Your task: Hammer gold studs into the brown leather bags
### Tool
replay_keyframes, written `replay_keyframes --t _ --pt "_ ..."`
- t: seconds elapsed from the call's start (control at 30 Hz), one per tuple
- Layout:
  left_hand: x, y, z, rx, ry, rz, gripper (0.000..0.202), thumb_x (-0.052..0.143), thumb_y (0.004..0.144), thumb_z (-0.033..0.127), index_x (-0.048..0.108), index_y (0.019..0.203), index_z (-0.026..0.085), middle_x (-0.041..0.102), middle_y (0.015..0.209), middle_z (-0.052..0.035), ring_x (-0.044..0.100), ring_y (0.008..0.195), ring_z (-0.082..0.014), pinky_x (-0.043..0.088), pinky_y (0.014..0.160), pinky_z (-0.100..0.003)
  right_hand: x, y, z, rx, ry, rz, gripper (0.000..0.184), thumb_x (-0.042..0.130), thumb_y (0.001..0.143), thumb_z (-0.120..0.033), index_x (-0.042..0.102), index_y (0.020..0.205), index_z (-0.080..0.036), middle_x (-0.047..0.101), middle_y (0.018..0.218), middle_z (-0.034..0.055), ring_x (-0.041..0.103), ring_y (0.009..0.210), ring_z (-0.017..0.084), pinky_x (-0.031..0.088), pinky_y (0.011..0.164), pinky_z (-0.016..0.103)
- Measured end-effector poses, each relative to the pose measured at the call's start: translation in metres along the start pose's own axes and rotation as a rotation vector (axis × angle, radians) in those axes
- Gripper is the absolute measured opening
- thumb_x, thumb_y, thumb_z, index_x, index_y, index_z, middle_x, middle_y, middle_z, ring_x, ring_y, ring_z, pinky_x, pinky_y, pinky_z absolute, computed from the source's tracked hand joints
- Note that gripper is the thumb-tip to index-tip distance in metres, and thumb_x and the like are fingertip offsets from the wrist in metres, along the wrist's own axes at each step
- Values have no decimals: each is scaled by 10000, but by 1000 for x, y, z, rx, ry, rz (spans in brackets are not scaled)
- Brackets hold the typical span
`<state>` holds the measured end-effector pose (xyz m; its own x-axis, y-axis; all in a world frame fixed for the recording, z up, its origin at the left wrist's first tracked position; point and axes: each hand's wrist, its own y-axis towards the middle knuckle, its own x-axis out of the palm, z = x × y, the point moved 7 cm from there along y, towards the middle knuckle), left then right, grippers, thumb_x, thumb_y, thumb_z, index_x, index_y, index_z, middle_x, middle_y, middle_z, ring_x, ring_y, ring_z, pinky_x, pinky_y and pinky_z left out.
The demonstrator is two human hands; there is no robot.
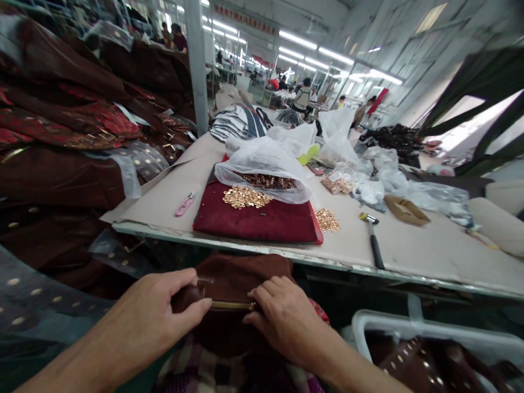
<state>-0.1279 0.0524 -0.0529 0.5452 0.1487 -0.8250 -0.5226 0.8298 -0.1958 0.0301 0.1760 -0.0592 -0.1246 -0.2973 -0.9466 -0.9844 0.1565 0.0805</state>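
A brown leather bag (241,273) lies across my lap, with a gold zipper (231,305) running between my hands. At the zipper's left end, my left hand (164,305) pinches the brown leather between thumb and fingers. My right hand (278,311) is closed at the zipper's right end; its fingertips hide whether they hold the zipper pull or the leather edge. Beyond my hands, a dark red cloth pad (254,226) rests at the table's front edge. On it are a pile of gold studs (245,197) and a plastic bag (278,158) of brown leather pieces.
Pink thread snips (185,204) lie left of the pad. To its right are loose gold studs (327,220), a hammer (373,240) and a cardboard box (406,210). A white bin (442,327) of studded leather stands low right. Brown bags (61,185) are stacked at left.
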Motion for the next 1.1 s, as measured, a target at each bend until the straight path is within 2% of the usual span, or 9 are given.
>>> replay_keyframes --t 0.13,0.2,0.27,0.4,0.53,0.63,0.83,1.0,1.1 --pt "-19 -21 50 434 336 596 299 532 884 362 630 1109 191 673 1125 -84 608 1040 -266 431 942 -393 -2 9 10 37 -91 77 146 708 906 -302 622 876 -187 670 823 26 623 760 216 437 673 323" --pt "-8 -28 82 685 420 702 358 507 913 266 597 1243 163 636 1284 -101 544 1215 -262 336 1095 -399 -20 18 16 47 -114 119 102 682 915 -251 610 883 -185 670 846 31 622 774 211 426 676 316" --pt "6 -19 105 804 447 697 353 487 934 215 606 1255 126 652 1303 -101 532 1264 -242 317 1117 -369 -42 31 25 69 -172 146 64 637 926 -207 605 878 -181 666 846 44 618 773 210 419 670 315" --pt "21 32 121 751 487 726 402 425 968 170 562 1340 101 596 1404 -106 526 1313 -254 358 1056 -393 -66 65 62 175 -261 170 60 577 938 -179 618 895 -175 669 858 69 629 814 230 431 680 314" --pt "43 91 106 662 508 613 480 474 922 200 528 1392 119 555 1438 -143 529 1317 -297 441 998 -417 -46 93 103 232 -238 140 88 561 944 -168 646 926 -153 684 898 86 644 855 236 472 730 311" --pt "60 116 91 610 497 503 538 546 882 226 512 1412 143 530 1448 -172 547 1292 -321 491 986 -432 -25 96 121 246 -185 137 125 561 963 -191 654 1040 -157 685 972 78 641 929 222 499 816 305" --pt "66 123 83 554 423 473 547 533 865 215 505 1411 223 506 1467 -128 530 1297 -309 508 989 -455 -18 69 141 291 97 138 411 599 964 -251 542 1354 -136 636 1160 117 593 1062 273 504 960 424" --pt "68 125 86 501 443 509 592 517 860 213 455 1449 228 530 1428 -118 537 1259 -297 525 930 -456 -18 49 148 250 224 120 340 556 981 -237 593 1315 -187 635 1168 103 584 1051 261 507 949 419" --pt "70 128 88 465 480 502 576 520 846 211 498 1420 255 552 1384 -116 552 1221 -302 527 906 -459 -27 24 178 296 335 220 294 544 991 -324 634 1256 -233 655 1177 73 610 1056 230 511 937 359"
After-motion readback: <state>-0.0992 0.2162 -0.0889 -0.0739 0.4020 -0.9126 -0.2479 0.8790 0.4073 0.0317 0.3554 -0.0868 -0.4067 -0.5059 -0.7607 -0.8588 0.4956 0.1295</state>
